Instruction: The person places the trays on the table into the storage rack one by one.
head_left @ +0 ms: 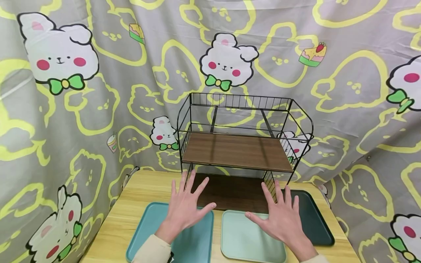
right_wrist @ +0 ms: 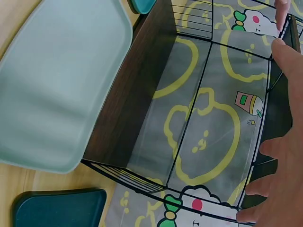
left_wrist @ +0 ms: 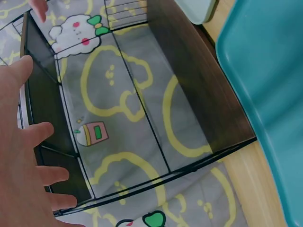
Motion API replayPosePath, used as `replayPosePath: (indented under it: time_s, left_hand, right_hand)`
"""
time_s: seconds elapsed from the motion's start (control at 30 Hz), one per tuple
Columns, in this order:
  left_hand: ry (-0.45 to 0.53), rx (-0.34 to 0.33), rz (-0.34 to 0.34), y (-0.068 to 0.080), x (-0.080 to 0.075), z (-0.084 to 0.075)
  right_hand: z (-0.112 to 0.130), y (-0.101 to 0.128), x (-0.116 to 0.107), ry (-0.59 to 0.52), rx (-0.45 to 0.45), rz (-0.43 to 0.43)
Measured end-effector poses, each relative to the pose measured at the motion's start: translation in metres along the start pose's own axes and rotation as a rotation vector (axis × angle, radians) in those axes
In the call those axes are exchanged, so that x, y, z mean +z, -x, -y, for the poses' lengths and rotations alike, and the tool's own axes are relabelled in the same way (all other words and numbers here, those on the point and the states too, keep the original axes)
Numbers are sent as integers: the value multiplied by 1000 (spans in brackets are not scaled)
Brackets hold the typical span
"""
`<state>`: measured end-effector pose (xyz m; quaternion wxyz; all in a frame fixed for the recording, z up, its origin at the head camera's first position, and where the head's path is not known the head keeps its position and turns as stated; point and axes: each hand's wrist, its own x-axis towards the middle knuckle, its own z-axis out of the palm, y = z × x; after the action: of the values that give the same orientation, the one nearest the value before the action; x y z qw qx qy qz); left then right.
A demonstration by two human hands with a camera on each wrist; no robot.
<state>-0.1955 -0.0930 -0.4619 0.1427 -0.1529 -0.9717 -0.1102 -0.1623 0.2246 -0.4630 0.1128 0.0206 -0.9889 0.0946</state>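
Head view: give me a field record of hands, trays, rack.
left hand: open, fingers spread, above the teal tray
right hand: open, fingers spread, above the mint tray
dark green tray: rightmost, partly behind the right hand
rack: black wire, two wooden shelves, nothing on them, behind the trays
table: light wood
backdrop: grey cloth with bunny print
contact: hands hold nothing
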Motion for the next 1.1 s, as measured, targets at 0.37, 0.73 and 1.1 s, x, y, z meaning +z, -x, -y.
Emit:
replayPosePath:
  time_s: [0.37, 0.73, 1.1]
  left_hand:
    - [55, -30, -40, 17, 9, 13]
    - [76, -59, -31, 53, 38, 26]
    - [84, -71, 17, 90, 73, 36]
  right_hand:
    - [-16, 8, -2, -121, 13, -70]
    - [-44, 24, 1, -331, 140, -152]
    - [-80, 30, 3, -600, 381, -213]
